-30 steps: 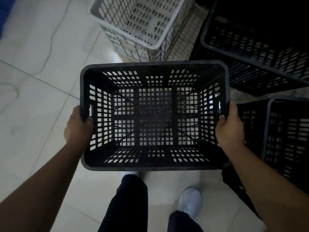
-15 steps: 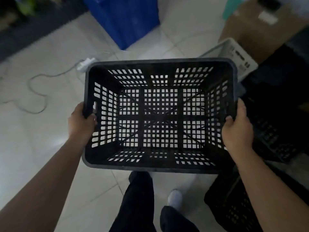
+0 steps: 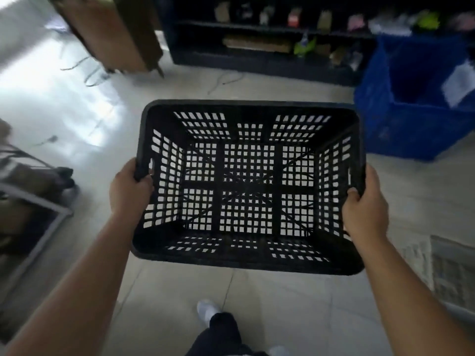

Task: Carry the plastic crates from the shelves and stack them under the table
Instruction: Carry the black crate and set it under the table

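Observation:
I hold a black perforated plastic crate (image 3: 248, 109) level in front of me, above the tiled floor. It is empty and its open top faces me. My left hand (image 3: 128, 191) grips the crate's left rim at the handle slot. My right hand (image 3: 366, 204) grips the right rim the same way. Floor tiles show through the crate's mesh bottom.
A low dark shelf unit (image 3: 270, 39) with small items runs along the far wall. A blue bin (image 3: 411, 119) stands at the right, a brown wooden piece (image 3: 113, 32) at upper left. A metal frame (image 3: 33, 222) lies at left, a white crate (image 3: 449, 273) at lower right. Cables trail on the floor.
I have turned with the crate away from the stacked crates; the shelf unit, blue bin and metal frame have come into view. Both hands keep the same grip.

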A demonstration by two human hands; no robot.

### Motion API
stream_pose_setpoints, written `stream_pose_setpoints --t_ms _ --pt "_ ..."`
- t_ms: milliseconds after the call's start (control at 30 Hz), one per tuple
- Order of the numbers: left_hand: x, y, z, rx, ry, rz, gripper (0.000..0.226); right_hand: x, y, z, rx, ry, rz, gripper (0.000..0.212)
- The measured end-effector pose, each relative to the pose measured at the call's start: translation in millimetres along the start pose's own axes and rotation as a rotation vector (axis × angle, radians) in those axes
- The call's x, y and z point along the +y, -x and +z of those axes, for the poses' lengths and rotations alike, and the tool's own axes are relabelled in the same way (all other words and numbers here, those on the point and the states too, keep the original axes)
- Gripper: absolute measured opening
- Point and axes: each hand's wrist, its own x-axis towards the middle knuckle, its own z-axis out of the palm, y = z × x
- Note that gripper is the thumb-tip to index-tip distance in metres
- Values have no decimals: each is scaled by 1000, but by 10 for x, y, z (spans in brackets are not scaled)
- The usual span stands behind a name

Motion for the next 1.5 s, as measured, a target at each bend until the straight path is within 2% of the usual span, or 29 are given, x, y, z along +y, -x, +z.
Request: stream_pose_setpoints --t_ms 167,433,667,867,1100,1233,1300,1500 --pt "-1077 -292 -1292 206 -14 -162 24 -1368 207 1215 -165 -2 -229 55" --pt "-2546 -469 -2743 464 -72 -467 20 -3157 696 3215 -448 22 -482 59" --pt "-3510 -497 -3286 731 -103 -769 27 -4462 1110 5013 -766 32 -742 59" --pt "-4061 -487 -3602 904 -30 -953 30 -5398 1676 6068 -1003 82 -886 57" --pt "-5068 -605 -3912 964 15 -1130 26 -5952 2419 7163 -1099 157 -932 54" --pt "-6164 -964 -4120 893 44 -1181 27 -6077 2977 8094 -1062 226 -913 55" --pt "-6476 -1135 -4147 875 86 -1177 28 -6086 3098 8371 -1069 252 -904 57" --pt "-8167 -1662 -4002 796 204 -1269 39 -5723 3531 9945 -1036 352 -807 58"
